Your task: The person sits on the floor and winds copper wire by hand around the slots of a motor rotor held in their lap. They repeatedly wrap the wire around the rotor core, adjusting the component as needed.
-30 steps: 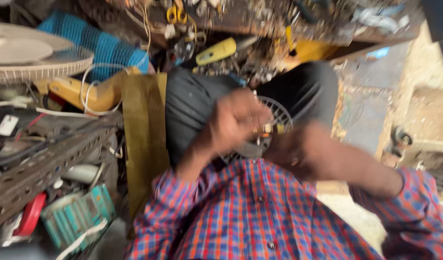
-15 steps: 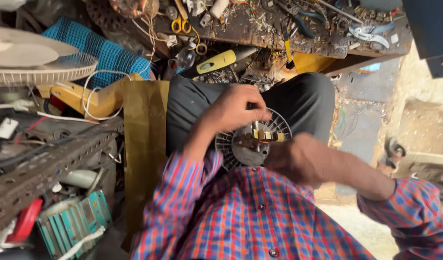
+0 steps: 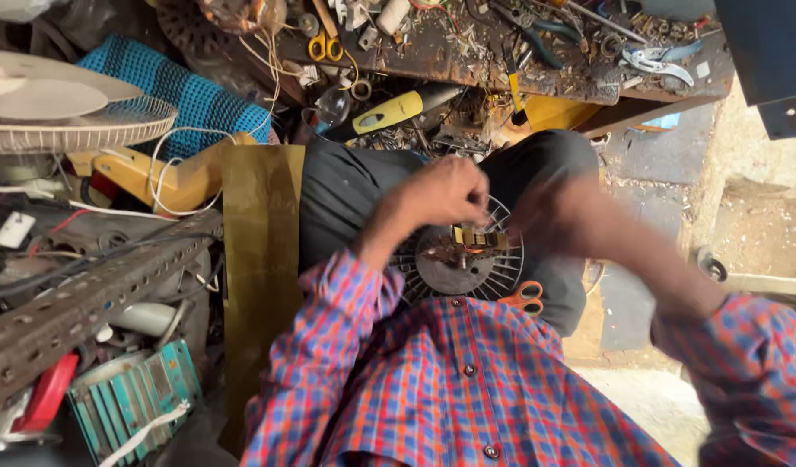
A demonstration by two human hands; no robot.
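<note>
A round dark fan motor housing with radial ribs (image 3: 454, 264) rests on my lap, on dark trousers. A small brass-coloured part (image 3: 477, 237) sits on its top near the middle. My left hand (image 3: 445, 192) hovers over the housing's upper left, fingers curled close to the brass part. My right hand (image 3: 560, 212) is blurred just right of the housing, above its rim; whether it holds anything cannot be seen. Orange-handled scissors (image 3: 526, 298) lie on my lap at the housing's lower right.
A cluttered wooden workbench (image 3: 536, 65) with tools, wire and yellow scissors (image 3: 322, 47) stands ahead. A yellow-handled tool (image 3: 389, 112) lies below it. At left are a white fan grille (image 3: 65, 130), a perforated metal bar (image 3: 87, 298) and a teal part (image 3: 130, 398).
The view has steadied and the housing now shows clearly on my lap. My right hand has moved off the housing to the right; my left hand stays over it.
</note>
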